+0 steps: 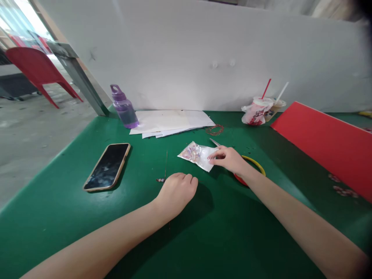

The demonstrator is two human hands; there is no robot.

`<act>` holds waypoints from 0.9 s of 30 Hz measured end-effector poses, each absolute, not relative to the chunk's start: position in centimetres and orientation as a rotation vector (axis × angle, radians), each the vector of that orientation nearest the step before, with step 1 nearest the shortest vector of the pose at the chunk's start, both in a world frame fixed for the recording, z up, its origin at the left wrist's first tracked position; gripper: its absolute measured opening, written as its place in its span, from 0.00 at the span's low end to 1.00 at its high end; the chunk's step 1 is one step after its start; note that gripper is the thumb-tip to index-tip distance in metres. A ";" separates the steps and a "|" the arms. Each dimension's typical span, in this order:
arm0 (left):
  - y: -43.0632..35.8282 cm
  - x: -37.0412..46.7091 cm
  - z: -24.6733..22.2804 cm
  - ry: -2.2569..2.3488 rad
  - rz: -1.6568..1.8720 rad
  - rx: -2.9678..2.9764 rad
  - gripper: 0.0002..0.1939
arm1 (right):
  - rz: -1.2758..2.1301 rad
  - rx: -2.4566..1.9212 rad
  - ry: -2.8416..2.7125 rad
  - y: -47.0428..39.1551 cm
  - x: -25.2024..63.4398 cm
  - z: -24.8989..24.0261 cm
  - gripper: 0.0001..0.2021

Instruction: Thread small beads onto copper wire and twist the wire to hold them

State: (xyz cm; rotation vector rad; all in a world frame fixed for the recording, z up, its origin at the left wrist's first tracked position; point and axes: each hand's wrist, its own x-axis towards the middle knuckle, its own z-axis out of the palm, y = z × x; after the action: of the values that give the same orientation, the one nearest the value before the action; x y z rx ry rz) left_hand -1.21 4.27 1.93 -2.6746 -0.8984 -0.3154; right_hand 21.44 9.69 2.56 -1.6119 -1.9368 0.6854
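My left hand [178,193] is closed over the table, its fingers curled under so that whatever they hold is hidden. Beside it, a thin copper-coloured wire [166,162] sticks out, with several small beads [160,180] at its left. A short bit of thin wire also shows below the wrist. My right hand [228,158] has thumb and fingers closed on the right edge of a small clear-and-white plastic packet [194,154] with small pinkish contents. Scissors with red and yellow handles [256,163] lie partly under my right hand and wrist, the blade tip pointing away from me.
A phone [107,167] lies at left, a purple water bottle [124,107] behind it. White sheets [174,121] and a coil of copper-coloured wire [215,130] lie at the back. Drink cups [258,111] stand near a red board [328,143]; several loose beads [345,192] lie at right.
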 end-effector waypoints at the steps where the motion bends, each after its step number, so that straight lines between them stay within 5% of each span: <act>1: 4.3 -1.2 1.9 -0.900 -0.316 -2.674 0.11 | 0.686 -1.622 -1.930 9.7 21.9 3.0 0.09; 11: 4.6 -1.2 2.2 -0.992 -0.321 -2.701 0.10 | 0.873 -1.378 -1.987 7.3 21.3 7.8 0.10; 18: 4.8 -1.8 2.9 -1.055 -0.314 -2.737 0.09 | 1.195 -1.245 -1.697 3.0 17.0 3.9 0.10; 27: 5.0 -1.6 2.1 -1.076 -0.346 -2.730 0.08 | 1.000 -1.318 -1.836 2.6 17.4 0.9 0.05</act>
State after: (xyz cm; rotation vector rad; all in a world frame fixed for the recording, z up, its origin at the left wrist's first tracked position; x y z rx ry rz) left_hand -1.59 5.03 2.10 -2.7302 -1.0755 -0.3458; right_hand 17.43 2.60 0.90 -1.3183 -1.8357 0.9998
